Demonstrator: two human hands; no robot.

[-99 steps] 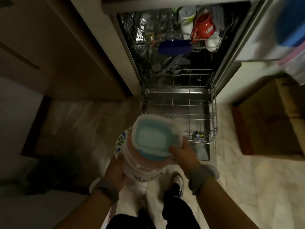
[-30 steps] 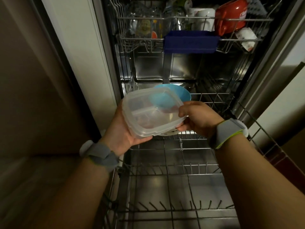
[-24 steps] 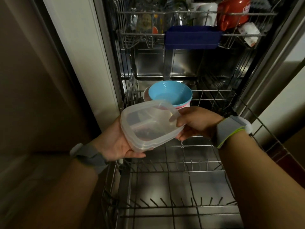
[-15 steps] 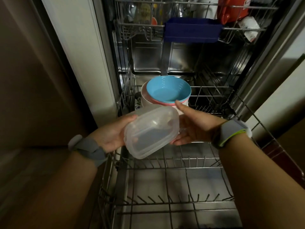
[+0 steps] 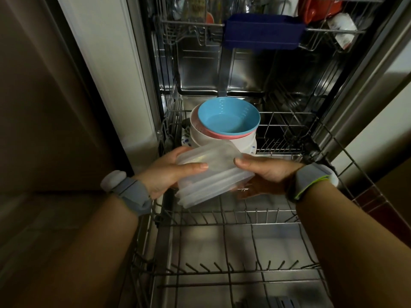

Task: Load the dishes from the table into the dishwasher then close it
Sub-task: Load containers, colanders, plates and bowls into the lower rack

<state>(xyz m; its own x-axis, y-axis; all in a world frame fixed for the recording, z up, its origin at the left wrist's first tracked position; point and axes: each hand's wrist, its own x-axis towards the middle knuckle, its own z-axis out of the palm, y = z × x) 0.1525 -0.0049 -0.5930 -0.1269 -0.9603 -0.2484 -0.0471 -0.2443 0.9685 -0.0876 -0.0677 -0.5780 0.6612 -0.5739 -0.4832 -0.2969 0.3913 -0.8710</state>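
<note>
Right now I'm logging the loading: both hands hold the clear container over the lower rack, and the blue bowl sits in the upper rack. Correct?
Not quite. The head view shows the blue bowl stacked on other dishes in the lower rack, not the upper. Both the left hand and right hand do hold the clear container.

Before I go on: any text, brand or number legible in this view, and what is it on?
No text can be read.
Glass with a printed design in the upper rack: print blurred.
White item with dark marks, upper rack right: too blurred to read.
Clear plastic container in both hands: no label visible.
Blue bowl: no marking visible.
</note>
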